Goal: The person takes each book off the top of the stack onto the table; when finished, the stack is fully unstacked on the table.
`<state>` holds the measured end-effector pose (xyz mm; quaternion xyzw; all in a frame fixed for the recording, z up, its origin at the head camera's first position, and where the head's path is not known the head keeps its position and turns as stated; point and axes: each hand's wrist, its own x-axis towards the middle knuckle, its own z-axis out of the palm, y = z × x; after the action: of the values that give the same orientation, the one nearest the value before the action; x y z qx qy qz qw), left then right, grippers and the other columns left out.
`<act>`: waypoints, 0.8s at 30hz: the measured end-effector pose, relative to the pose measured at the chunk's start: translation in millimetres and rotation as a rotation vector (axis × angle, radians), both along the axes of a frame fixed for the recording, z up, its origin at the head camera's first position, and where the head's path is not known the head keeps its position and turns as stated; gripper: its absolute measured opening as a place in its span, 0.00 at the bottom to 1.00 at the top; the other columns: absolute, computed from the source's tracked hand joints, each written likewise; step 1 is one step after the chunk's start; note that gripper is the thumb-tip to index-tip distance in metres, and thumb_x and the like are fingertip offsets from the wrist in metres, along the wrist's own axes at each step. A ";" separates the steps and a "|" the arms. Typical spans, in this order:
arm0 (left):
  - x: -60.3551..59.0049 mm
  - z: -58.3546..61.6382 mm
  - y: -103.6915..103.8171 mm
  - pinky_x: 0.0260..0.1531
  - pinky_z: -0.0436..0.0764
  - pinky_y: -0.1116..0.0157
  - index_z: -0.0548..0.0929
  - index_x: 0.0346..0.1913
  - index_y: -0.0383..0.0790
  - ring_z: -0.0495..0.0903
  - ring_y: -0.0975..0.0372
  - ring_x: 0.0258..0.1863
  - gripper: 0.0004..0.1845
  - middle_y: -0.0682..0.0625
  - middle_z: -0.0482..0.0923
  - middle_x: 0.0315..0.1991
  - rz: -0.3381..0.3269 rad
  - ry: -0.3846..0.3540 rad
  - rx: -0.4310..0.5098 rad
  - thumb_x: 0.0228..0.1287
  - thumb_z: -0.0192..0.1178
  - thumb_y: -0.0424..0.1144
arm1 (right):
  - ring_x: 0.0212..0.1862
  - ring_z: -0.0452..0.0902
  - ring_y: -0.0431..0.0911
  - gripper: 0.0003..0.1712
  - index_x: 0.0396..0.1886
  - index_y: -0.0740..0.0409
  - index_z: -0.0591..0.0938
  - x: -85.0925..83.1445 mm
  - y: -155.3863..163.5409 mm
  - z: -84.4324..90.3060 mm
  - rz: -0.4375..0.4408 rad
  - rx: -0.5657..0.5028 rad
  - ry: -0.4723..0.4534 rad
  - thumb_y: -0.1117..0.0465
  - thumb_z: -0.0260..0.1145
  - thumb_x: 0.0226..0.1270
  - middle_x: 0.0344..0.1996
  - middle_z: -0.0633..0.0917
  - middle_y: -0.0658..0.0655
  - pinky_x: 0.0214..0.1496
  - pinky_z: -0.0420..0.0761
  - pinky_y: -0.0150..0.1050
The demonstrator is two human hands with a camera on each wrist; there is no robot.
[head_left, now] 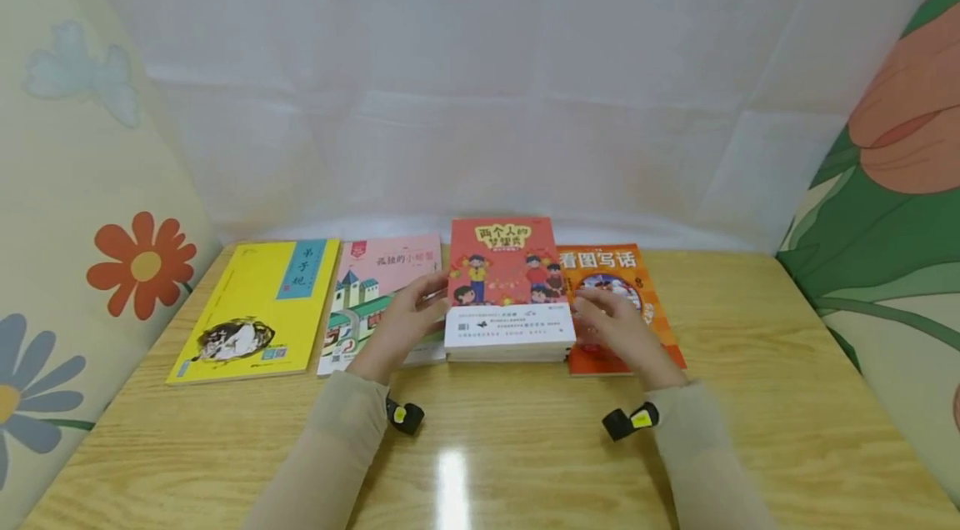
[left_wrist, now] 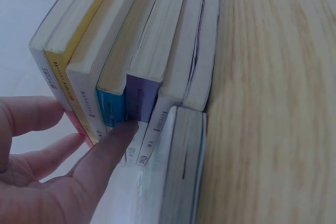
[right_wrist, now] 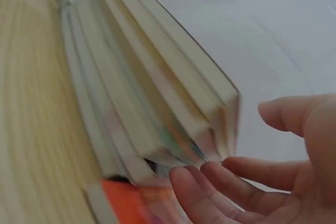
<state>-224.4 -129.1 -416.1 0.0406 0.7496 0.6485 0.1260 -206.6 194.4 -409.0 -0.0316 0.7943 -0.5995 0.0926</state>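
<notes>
A thick stack of books [head_left: 508, 344] stands in the middle of the table, topped by a red book [head_left: 501, 272] with cartoon children and a white band. My left hand [head_left: 401, 326] rests its fingertips on the spines at the stack's left side. In the left wrist view, one finger [left_wrist: 113, 142] touches a purple spine [left_wrist: 140, 98]. At the other side, my right hand [head_left: 622, 330] is over an orange book [head_left: 656, 330], fingers loosely spread. Its fingertips [right_wrist: 184, 179] are right at the stack's lower corner in the right wrist view, curled round nothing.
To the left lie a pink book [head_left: 405, 251] with a green and white picture and a yellow book [head_left: 300, 347] with a blue label. A white cloth [head_left: 495, 97] hangs behind the wooden table [head_left: 510, 447]. Flower-printed panels [head_left: 67, 180] stand at both sides.
</notes>
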 end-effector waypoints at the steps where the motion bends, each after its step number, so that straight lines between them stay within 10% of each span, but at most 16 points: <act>1: -0.1 -0.1 0.0 0.64 0.77 0.52 0.61 0.78 0.43 0.65 0.48 0.73 0.29 0.42 0.62 0.76 0.002 -0.001 -0.001 0.79 0.52 0.35 | 0.46 0.85 0.50 0.32 0.70 0.71 0.70 0.5 -4.0 -1.8 0.007 0.023 0.006 0.52 0.59 0.79 0.60 0.77 0.73 0.48 0.88 0.42; 8: 0.4 -2.0 0.0 0.64 0.77 0.52 0.61 0.79 0.46 0.65 0.48 0.73 0.29 0.43 0.62 0.76 -0.001 -0.001 -0.003 0.79 0.53 0.37 | 0.48 0.80 0.50 0.37 0.72 0.63 0.71 4.0 -13.5 -5.2 -0.012 0.134 0.013 0.50 0.69 0.71 0.61 0.77 0.66 0.49 0.87 0.40; 24: 3.3 -2.4 -2.1 0.67 0.74 0.56 0.58 0.80 0.40 0.59 0.48 0.76 0.31 0.41 0.56 0.78 -0.053 0.005 0.039 0.78 0.52 0.31 | 0.37 0.81 0.44 0.30 0.69 0.74 0.70 -1.1 -7.7 -4.8 -0.016 0.034 -0.019 0.62 0.64 0.74 0.56 0.77 0.71 0.39 0.89 0.40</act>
<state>-221.1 -131.2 -418.5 0.0644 0.7359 0.6592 0.1407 -207.7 186.7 -413.8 -0.0181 0.8039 -0.5867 0.0960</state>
